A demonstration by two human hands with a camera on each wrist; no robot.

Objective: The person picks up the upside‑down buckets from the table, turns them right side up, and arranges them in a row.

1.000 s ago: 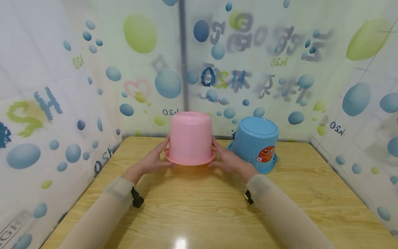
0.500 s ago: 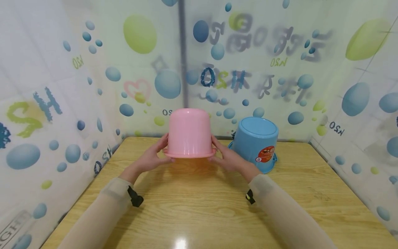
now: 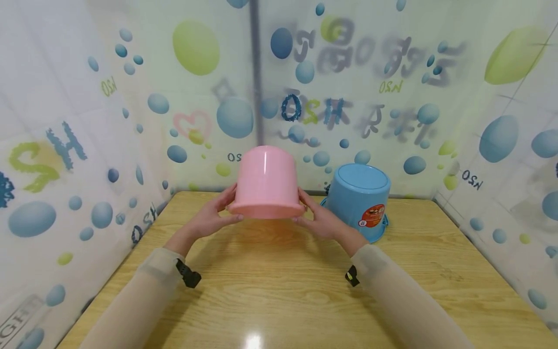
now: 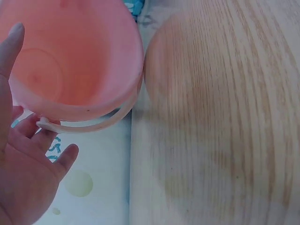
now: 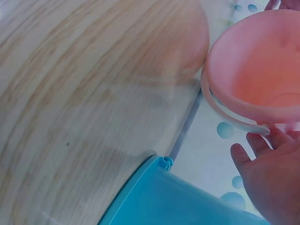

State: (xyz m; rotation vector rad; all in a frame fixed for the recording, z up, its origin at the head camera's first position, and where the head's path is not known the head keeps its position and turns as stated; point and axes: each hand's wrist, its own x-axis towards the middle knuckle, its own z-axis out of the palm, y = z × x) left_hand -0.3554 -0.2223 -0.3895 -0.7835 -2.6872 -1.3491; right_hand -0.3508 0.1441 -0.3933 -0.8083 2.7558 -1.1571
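Both hands hold a pink bucket (image 3: 267,179), bottom up and tilted, at the back of the table. The left hand (image 3: 205,218) grips its left side, thumb at the near rim and fingers along the wall. On the opposite side the right hand (image 3: 322,220) grips it in the same way. Its open mouth faces the wrist cameras, and the inside (image 4: 89,56) shows only smooth pink plastic. A pale carrying handle (image 5: 229,117) hangs beside the rim on the side away from the person. The far part of the rim touches or nearly touches the tabletop; I cannot tell which.
Close to the right hand, a blue bucket (image 3: 353,194) with a red label stands upside down on the wooden table (image 3: 270,291). A curtain (image 3: 196,135) printed with bubbles and letters encloses the back and sides. Black straps circle both wrists.
The pink bucket's near rim has risen and the bucket has tilted away from the person, so its underside opening begins to show. Both hands have risen slightly with it. The blue bucket stays put.
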